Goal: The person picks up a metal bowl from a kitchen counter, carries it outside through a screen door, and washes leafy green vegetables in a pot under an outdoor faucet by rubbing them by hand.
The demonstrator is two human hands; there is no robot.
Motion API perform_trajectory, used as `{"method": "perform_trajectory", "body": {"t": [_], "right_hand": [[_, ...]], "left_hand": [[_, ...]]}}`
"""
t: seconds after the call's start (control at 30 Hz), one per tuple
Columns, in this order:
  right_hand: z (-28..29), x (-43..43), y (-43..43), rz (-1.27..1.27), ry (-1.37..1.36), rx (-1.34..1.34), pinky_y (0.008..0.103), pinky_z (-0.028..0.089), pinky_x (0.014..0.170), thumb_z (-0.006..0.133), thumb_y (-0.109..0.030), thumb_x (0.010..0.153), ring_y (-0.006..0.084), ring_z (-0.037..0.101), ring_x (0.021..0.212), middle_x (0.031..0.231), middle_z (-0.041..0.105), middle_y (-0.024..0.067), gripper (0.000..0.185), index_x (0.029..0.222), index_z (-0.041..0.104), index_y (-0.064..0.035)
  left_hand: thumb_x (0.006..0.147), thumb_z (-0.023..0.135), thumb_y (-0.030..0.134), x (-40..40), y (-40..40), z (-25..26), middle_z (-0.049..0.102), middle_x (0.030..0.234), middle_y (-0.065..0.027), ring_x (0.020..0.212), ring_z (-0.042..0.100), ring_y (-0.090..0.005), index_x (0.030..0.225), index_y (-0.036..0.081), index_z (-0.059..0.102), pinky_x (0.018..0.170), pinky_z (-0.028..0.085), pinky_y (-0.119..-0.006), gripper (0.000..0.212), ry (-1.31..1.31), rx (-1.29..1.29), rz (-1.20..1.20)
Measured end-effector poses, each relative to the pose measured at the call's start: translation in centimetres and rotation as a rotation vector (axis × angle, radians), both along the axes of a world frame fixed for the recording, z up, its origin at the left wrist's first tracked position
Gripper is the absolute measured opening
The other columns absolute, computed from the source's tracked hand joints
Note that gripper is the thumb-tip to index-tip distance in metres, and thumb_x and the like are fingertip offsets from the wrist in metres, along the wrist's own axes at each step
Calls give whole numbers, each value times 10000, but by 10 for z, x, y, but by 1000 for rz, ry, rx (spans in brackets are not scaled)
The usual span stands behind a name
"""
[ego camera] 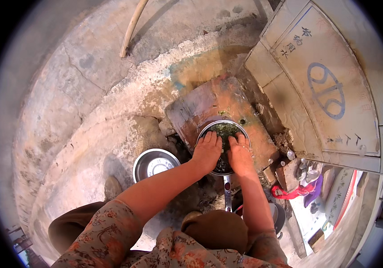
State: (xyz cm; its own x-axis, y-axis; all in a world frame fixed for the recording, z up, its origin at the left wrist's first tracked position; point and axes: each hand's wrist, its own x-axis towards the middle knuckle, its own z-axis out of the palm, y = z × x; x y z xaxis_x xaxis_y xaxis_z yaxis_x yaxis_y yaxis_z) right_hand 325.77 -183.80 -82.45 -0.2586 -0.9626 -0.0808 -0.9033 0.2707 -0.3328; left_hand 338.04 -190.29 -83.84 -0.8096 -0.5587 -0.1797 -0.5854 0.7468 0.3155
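A round metal pan (pixel 224 173) with a long metal handle (pixel 227 196) rests on a wet reddish slab. Dark green leafy bits (pixel 225 129) lie in water inside it. My left hand (pixel 208 150) reaches palm down over the pan's left side, its fingers extended onto the contents. On the other side my right hand (pixel 241 155) lies within the rim, fingers extended and wet. Neither hand visibly grips anything; the undersides of both are hidden. To the left, a steel basin (pixel 158 164) sits on the ground, sunlight bright on its bottom.
The stone slab (pixel 208 104) slopes beside a tiled wall (pixel 312 77) bearing painted writing. Red cloth (pixel 287 193), purple cloth (pixel 314 191) and a patterned basin (pixel 339 197) lie at right. A dark pot (pixel 279 217) stands near my right forearm. A wooden pole (pixel 133 28) rests at the top.
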Motion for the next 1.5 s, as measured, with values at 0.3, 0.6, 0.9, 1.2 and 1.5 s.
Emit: {"method": "perform_trajectory", "body": {"t": [0.3,0.6,0.9,1.2,1.5], "right_hand": [[-28,-10,-8,-95,-199,240,415,456,736,547,-22,693,395,551,836,918,536,254,286,976,501,-18],[-19,-12,13,-418,-1305,-162,196,396,635,603,-60,791,68,461,723,813,538,-1,217,978,520,10],[-18,0,15,-655,-1559,-242,208,418,595,560,-130,832,61,506,684,791,575,-14,148,956,558,-48],[-19,13,7,-786,-1541,-257,175,301,385,561,-167,836,35,449,474,638,526,-28,91,824,514,-90],[-19,30,2,-647,-1542,-409,164,309,400,562,-153,832,40,434,477,650,516,-35,102,886,514,-81]], "left_hand": [[639,558,14,-14,-4,-9,500,1005,-174,970,481,-329,1118,20,447,815,410,-400,491,-74,253,113],[654,530,31,-5,-12,-9,489,1032,-160,1046,420,-328,1004,26,494,863,367,-394,352,304,318,286],[776,572,142,-6,-3,-3,509,792,-94,715,508,-190,893,20,490,654,429,-301,188,518,820,418],[856,490,258,-11,-9,5,463,687,-14,566,429,-72,832,33,478,480,362,-217,227,524,1413,571],[856,457,243,-11,-4,11,437,603,-11,445,386,-80,786,60,480,383,289,-226,197,595,1404,862]]}}
